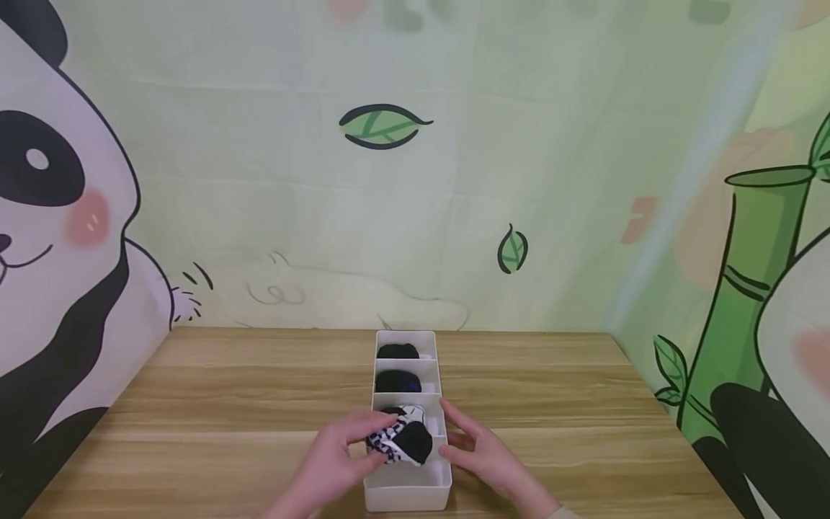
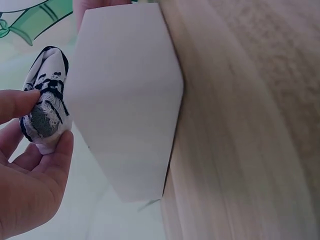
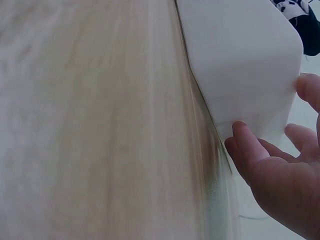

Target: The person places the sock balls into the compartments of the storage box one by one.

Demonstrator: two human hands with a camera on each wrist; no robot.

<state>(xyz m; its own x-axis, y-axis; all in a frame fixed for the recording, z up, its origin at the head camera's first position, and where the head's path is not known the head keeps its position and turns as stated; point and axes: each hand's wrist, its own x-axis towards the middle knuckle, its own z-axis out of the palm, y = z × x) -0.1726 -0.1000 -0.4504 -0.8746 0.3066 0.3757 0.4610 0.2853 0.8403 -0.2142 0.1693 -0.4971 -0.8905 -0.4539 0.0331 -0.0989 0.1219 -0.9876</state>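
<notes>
A long white divided storage box (image 1: 407, 497) stands on the table, its short end toward me. Over its nearest compartments, my left hand (image 1: 332, 453) pinches a folded black-and-white patterned sock (image 1: 412, 441) between thumb and fingers. In the left wrist view the sock (image 2: 47, 102) shows loose white threads and a grey patch. My right hand (image 1: 488, 455) rests its fingertips against the box's right side, fingers loosely bent. Dark folded socks (image 1: 397, 380) lie in the two far compartments. Another black-and-white sock shows in the third one, partly hidden behind the held sock.
The wooden table (image 1: 259, 375) extends to both sides of the box. Behind it hangs a pale green backdrop (image 1: 272, 144) printed with leaves, bamboo and pandas.
</notes>
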